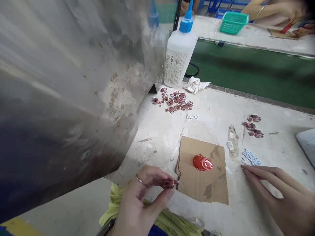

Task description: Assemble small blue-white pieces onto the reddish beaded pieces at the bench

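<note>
My left hand [147, 196], with a ring on one finger, pinches a small dark red figure [169, 183] at the left edge of a brown cardboard piece [194, 186]. On the cardboard sits a small red cup [202, 162] with a glossy surface. My right hand [278, 186] rests its closed fingertips on the table just below a pile of small white-and-blue pieces [252, 158]; whatever lies between the tips is too small to make out. Several similar dark red figures [178, 100] are grouped at the back, and a few more [253, 126] lie at the right.
A large metal panel [81, 85] rises on the left. Behind the figures stand a glue bottle [180, 52] with a blue nozzle and a crumpled tissue [195, 85]. Beyond the green strip [246, 72] are a green basket [233, 23] and another person's hands.
</note>
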`<state>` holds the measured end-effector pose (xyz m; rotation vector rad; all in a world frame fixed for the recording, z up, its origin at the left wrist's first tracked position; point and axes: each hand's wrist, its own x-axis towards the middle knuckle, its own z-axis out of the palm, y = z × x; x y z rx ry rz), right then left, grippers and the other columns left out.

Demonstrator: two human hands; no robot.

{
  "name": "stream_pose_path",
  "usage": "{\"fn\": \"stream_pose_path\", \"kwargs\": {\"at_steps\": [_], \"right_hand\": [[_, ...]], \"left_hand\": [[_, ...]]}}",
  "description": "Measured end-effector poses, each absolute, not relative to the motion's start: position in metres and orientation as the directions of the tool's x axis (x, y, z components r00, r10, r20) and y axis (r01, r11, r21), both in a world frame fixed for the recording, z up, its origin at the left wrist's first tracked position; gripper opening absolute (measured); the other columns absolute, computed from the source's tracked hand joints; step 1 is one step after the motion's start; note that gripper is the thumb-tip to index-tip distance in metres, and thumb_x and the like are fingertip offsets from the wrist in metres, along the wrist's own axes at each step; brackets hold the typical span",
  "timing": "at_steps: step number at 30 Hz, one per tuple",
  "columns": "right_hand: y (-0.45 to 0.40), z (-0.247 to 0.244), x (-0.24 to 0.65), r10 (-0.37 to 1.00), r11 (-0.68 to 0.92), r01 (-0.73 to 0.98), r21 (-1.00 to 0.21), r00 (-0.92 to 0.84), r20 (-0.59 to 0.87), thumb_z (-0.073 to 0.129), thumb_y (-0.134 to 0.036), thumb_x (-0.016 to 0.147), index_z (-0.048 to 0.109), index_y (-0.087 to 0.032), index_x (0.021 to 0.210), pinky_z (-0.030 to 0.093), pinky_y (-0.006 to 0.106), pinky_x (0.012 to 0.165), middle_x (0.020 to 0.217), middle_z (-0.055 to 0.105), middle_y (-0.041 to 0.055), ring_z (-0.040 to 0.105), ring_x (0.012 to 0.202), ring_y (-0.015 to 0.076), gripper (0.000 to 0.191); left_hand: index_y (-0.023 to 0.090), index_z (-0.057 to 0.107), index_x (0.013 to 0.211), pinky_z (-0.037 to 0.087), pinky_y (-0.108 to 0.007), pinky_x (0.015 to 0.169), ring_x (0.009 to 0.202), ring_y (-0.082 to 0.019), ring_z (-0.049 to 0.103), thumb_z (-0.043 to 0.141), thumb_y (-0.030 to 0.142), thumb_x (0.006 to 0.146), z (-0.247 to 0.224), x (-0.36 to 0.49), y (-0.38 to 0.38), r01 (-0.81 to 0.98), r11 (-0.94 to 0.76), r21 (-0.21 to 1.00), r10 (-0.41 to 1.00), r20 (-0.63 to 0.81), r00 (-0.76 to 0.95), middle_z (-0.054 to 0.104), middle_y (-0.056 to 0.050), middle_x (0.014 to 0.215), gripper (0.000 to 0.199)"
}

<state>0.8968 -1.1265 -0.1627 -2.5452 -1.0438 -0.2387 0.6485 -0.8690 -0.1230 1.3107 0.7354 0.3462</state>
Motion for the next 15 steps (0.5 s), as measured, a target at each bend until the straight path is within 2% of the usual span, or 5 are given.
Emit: {"fn": "stream_pose_path", "kwargs": {"at_steps": [2,5,9,12,15], "right_hand": [[-1.121,-0.156,0.893,0.635,-0.653,0.68,-0.334,0.732,0.247,0.058,-0.063,0.1,0.074,-0.038,0.102,0.06,0.044,0.092,0.11,0.079,-0.0054,0.078,0.093,0.0252,0.03],[-1.104,-0.142,0.881,0.647,-0.617,0.67,-0.413,0.73,0.219,0.063,-0.068,0.096,0.075,-0.039,0.103,0.062,0.041,0.086,0.105,0.08,-0.0067,0.078,0.09,0.0239,0.032],[-1.074,-0.123,0.865,0.725,-0.457,0.74,-0.493,0.631,0.276,0.067,-0.051,0.099,0.075,-0.037,0.103,0.065,0.027,0.076,0.101,0.079,-0.0089,0.078,0.083,0.0161,0.017],[-1.06,-0.113,0.862,0.801,-0.361,0.814,-0.455,0.52,0.296,0.067,-0.037,0.1,0.076,-0.034,0.107,0.065,0.019,0.076,0.105,0.08,-0.0073,0.079,0.083,0.0128,0.011],[-1.054,-0.11,0.863,0.834,-0.334,0.851,-0.406,0.467,0.293,0.064,-0.034,0.102,0.076,-0.031,0.107,0.063,0.014,0.072,0.105,0.081,-0.0067,0.079,0.081,0.0104,0.013]], "left_hand": [[0.028,0.073,0.105,0.063,-0.003,0.088,0.091,-0.005,0.081,0.082,0.024,0.09,-0.125,0.65,-0.871,0.183,0.299,0.936,0.602,-0.334,0.725,0.081,0.006,0.095,0.018],[0.032,0.079,0.102,0.064,-0.005,0.086,0.091,-0.005,0.081,0.079,0.02,0.092,-0.127,0.652,-0.871,0.163,0.166,0.973,0.57,-0.23,0.789,0.08,0.007,0.102,0.016],[0.032,0.078,0.1,0.066,-0.01,0.088,0.094,-0.006,0.079,0.075,0.011,0.093,-0.127,0.657,-0.868,0.097,-0.063,0.993,0.574,-0.044,0.818,0.075,0.006,0.104,0.023],[0.028,0.076,0.098,0.063,-0.006,0.086,0.088,-0.003,0.077,0.077,0.009,0.09,-0.124,0.661,-0.866,0.083,-0.153,0.985,0.565,0.019,0.825,0.075,0.006,0.096,0.02],[0.025,0.076,0.092,0.06,-0.002,0.079,0.08,-0.002,0.077,0.081,0.01,0.086,-0.123,0.663,-0.864,0.097,-0.131,0.987,0.571,-0.005,0.821,0.079,0.008,0.087,0.017]]}}
